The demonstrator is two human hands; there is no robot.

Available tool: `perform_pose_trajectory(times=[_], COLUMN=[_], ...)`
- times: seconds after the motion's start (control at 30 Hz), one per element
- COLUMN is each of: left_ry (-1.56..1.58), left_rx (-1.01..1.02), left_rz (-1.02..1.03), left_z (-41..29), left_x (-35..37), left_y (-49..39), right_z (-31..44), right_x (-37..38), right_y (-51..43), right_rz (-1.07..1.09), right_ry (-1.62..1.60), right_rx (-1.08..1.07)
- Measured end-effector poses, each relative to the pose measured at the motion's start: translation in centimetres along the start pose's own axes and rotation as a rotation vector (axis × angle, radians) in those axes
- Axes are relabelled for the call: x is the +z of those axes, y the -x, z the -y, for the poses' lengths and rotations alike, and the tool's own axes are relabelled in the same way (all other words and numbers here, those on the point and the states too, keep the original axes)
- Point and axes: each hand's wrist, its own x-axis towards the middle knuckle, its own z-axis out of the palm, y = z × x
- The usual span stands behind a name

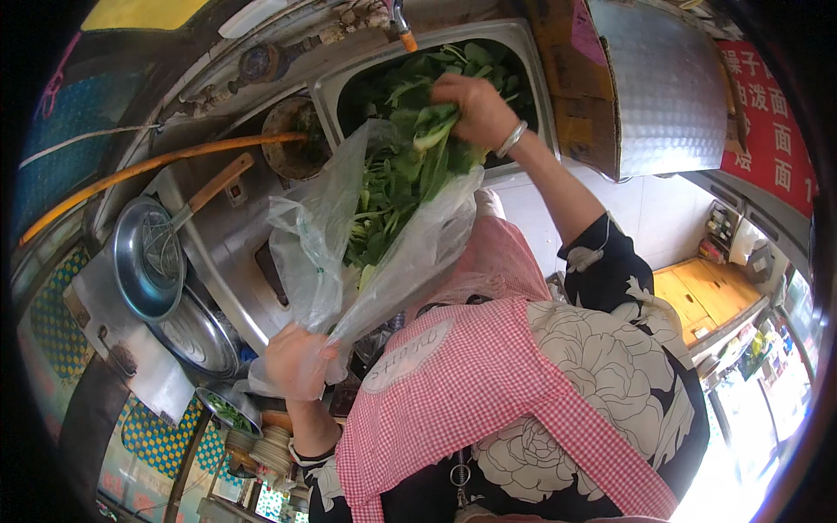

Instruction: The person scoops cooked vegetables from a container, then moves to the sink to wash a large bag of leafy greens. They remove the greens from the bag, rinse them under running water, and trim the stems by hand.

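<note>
My left hand [294, 363] grips the gathered end of a clear plastic bag [418, 252]. Spread wide, the bag's mouth faces the steel sink [544, 78]. Leafy greens [389, 189] with pale stems lie inside it and spill toward the sink basin. More dark green leaves [480, 55] fill the basin. My right hand [474, 108], with a silver bangle at the wrist, is closed around a bunch of greens [435, 127] where the bag's mouth meets the sink. Its fingertips are partly hidden by motion blur and leaves.
Above the sink hangs a tap [400, 23]. A cardboard box [582, 98] stands right of it. On the left are a rusty pot [278, 140] with a long wooden handle, a wire strainer [216, 183], a metal basin [127, 261] and stacked bowls [271, 451].
</note>
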Motion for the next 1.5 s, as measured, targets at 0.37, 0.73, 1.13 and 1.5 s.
perform_pose_trajectory(times=[0.37, 0.73, 1.13, 1.5], left_ry=[0.178, 0.463, 0.537, 0.573], left_rx=[0.08, 0.467, 0.532, 0.751], left_rz=[-0.112, 0.025, -0.054, 0.164], left_z=[-3.7, -2.5, -4.4, -4.8], left_x=[-1.5, -7.3, -4.8, -4.9], left_y=[0.9, 3.1, 1.5, 2.0], right_z=[-1.9, -4.4, 1.5, 1.7], right_x=[0.5, 11.2, 12.5, 15.2], right_y=[-1.7, 3.1, -1.8, -1.0], right_rz=[0.133, 0.508, 0.26, 0.411], right_ry=[0.783, 0.466, -0.618, -0.935], right_rx=[0.289, 0.036, 0.55, 0.572])
